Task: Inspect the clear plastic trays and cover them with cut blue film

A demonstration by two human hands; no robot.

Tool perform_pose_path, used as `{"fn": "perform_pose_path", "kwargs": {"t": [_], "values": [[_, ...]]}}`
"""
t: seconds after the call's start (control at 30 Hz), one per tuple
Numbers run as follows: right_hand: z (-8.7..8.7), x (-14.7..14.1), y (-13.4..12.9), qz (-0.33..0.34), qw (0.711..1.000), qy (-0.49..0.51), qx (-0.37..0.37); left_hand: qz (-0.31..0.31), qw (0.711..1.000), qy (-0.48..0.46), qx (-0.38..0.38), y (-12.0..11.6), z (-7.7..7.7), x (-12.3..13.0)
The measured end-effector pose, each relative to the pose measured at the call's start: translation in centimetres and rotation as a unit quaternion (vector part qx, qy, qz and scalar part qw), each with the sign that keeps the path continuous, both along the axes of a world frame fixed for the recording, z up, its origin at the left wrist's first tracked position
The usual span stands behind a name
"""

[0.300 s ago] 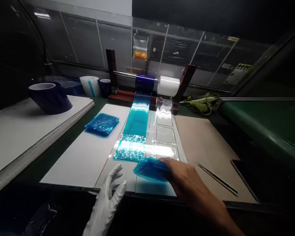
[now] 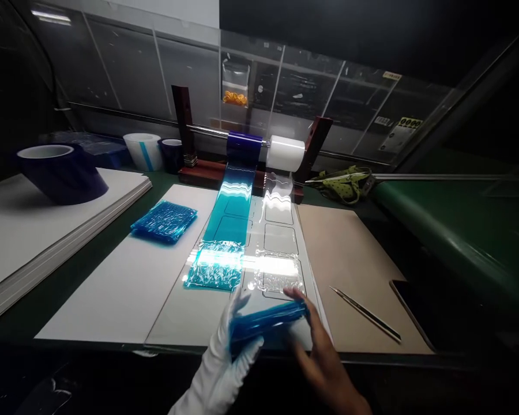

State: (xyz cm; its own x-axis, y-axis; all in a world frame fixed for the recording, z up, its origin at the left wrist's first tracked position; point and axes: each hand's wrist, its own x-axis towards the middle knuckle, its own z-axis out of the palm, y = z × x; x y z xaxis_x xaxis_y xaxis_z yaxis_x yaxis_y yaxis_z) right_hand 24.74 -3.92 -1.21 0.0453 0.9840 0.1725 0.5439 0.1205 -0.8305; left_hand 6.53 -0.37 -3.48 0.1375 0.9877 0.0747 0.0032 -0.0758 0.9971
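Observation:
A stack of blue film sheets [image 2: 266, 324], held on edge and slightly blurred, is between my two hands above the front edge of the work surface. My left hand [image 2: 225, 354], in a white glove, grips its left end with fingers behind and thumb in front. My right hand [image 2: 322, 351], bare, has its fingers around the right end; its lower part is smeared by motion. Just beyond lies the crinkled end of a blue film strip [image 2: 222, 230] that runs down from a dark blue roll [image 2: 244, 147]. A clear film strip [image 2: 278, 202] from a white roll [image 2: 286, 153] lies beside it.
Another pile of blue film pieces [image 2: 164, 222] rests on white sheets at the left. Tweezers [image 2: 365, 314] and a dark phone-like slab [image 2: 413, 314] lie on brown board at the right. A large blue roll [image 2: 64, 176] stands on stacked white boards. Behind is a wooden roll stand [image 2: 182, 124].
My left hand has moved right and closed on the blue stack's left end. The stack has turned from lying flat to being held on edge, and my right hand has shifted lower.

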Motion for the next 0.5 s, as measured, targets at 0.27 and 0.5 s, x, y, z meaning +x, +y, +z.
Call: {"fn": "perform_pose_path", "kwargs": {"t": [0.27,0.5], "values": [[-0.6,-3.2,-1.6,-0.092,0.986,0.137,-0.024,0.036,0.991,0.072,0.103,0.2,-1.8,0.8],[-1.2,-1.4,-2.1,-0.054,0.977,0.203,-0.035,0.015,0.982,0.128,0.136,0.4,-1.3,0.9]]}}
